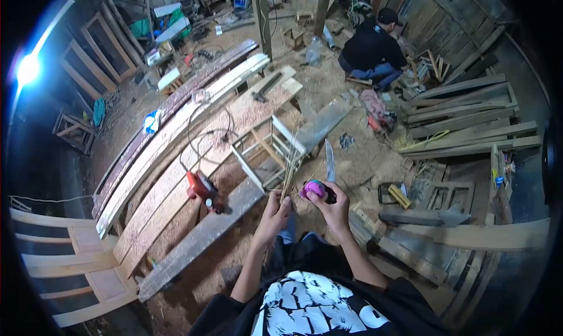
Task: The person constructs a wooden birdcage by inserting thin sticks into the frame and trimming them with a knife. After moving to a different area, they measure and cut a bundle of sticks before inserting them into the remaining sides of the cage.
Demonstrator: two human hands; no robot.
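Observation:
In the lower middle of the head view my left hand (274, 214) is closed around the lower end of a bundle of thin sticks (290, 169), which point up and away. Just to its right, my right hand (333, 206) is closed on a purple and dark object (315, 188). A knife blade (330, 160) rises upright from behind that hand; its handle is hidden, so I cannot tell exactly how it is held. The two hands are apart. Beyond the sticks lies a small wooden frame (267, 151).
Long boards (155, 218) on the left carry a red power tool (202, 190) and a hammer (267, 88). A grey plank (202, 239) runs beside them. Another person (375, 47) crouches at the upper right, near stacked timber (463, 119). A wooden door frame (88, 259) stands lower left.

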